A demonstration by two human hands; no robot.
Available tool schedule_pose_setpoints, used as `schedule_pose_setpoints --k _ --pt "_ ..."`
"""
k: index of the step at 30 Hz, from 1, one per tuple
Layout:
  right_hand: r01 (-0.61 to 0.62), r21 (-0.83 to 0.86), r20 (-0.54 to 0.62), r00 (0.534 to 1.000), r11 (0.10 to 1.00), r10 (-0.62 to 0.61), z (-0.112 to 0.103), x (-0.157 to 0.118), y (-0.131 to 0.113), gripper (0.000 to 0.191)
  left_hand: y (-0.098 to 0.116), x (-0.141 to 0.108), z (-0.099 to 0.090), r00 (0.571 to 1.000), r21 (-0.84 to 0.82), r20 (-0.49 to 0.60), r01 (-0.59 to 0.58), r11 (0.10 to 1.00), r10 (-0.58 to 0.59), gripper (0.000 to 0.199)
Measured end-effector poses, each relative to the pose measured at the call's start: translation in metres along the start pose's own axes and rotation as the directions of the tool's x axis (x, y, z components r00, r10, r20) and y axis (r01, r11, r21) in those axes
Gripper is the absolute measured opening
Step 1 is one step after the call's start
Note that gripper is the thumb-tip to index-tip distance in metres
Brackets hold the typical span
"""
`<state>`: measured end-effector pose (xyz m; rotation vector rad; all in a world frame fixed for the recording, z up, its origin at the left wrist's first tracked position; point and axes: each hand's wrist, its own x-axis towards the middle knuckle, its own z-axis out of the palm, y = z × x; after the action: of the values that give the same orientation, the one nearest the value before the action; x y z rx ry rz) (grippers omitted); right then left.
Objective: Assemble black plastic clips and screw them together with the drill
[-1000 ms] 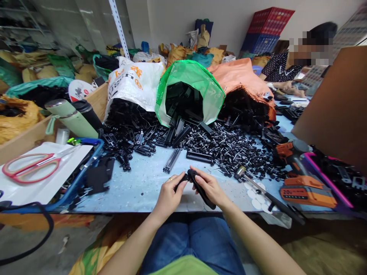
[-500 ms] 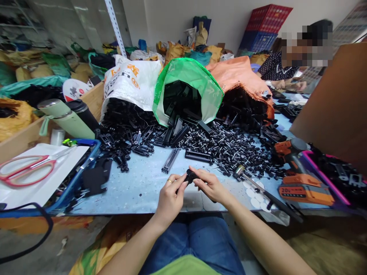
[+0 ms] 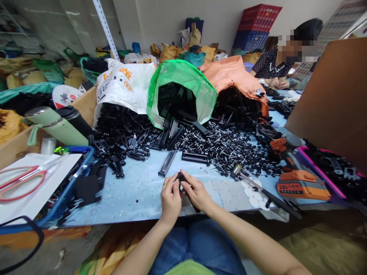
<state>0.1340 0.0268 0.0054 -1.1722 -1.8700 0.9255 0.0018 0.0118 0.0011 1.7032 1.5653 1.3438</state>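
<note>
Both hands meet above the front edge of the blue table [image 3: 120, 198]. My left hand [image 3: 171, 196] is closed, its thumb and fingers pinching a small black plastic part [image 3: 181, 177]. My right hand [image 3: 197, 193] grips the same part from the other side, and a dark length of it shows under that palm. Most of the part is hidden by fingers. Just beyond the hands lie a slotted black bracket [image 3: 167, 163] and another black bracket [image 3: 195, 157]. Behind them spreads a heap of black-headed screws [image 3: 229, 149].
A green sack [image 3: 183, 65], a white sack [image 3: 126, 84] and an orange sack [image 3: 226, 70] spill black parts. At right lie a hammer-like tool [image 3: 258, 187] and an orange cordless drill [image 3: 302, 187]. Scissors [image 3: 25, 179] rest at left. A co-worker [image 3: 272, 67] sits behind a cardboard panel [image 3: 329, 95].
Both hands have drawn closer together round the black part, and the right fingers have shifted over it. The whole view has turned slightly to the right.
</note>
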Motion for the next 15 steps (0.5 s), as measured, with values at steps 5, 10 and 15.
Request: schedule_pose_setpoints --k 5,10,15 --pt "0.04 -0.435 -0.025 0.998 0.899 -0.056 -0.069 0.045 0.036 0.046 -0.007 0.007 0.004 0.882 0.323 0.442 -0.326 0.889 0.163 0.059" --pt "-0.129 -0.802 -0.182 0.983 0.583 -0.032 -0.161 0.123 0.087 0.04 0.003 0.027 0.009 0.614 0.318 0.76 -0.635 0.704 0.211 0.048" --pt "-0.27 -0.881 -0.288 0.957 0.388 0.011 -0.244 0.183 0.138 0.038 0.005 0.027 0.007 0.722 0.529 0.689 -0.564 0.635 0.067 0.046"
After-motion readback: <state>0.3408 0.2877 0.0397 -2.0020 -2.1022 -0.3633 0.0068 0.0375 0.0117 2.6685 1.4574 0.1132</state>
